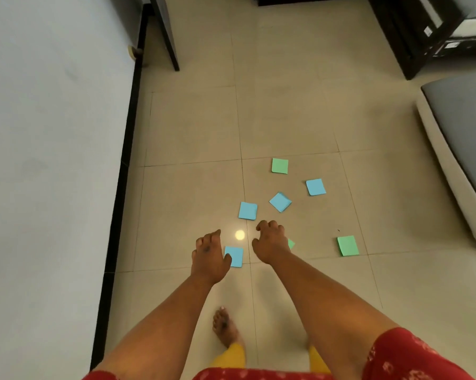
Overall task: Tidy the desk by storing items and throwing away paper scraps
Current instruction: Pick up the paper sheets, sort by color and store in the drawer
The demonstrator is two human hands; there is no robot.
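left hand (209, 256) loosely curled, holding nothing | right hand (269, 242) likewise | nearest blue paper square (234, 256) flat on floor tiles (193, 127) between the hands — just right of the left thumb, so left is nearer | other squares lie farther, to the right

The floor (286, 119) is smooth, glossy tile that mirrors a bright spot of light (240, 235). On it lie thin, matt paper squares, blue (248, 211) and green (348, 245). At the right a soft, matt cloth-covered mattress (464, 138) shows; far furniture (401, 42) looks like dark wood.
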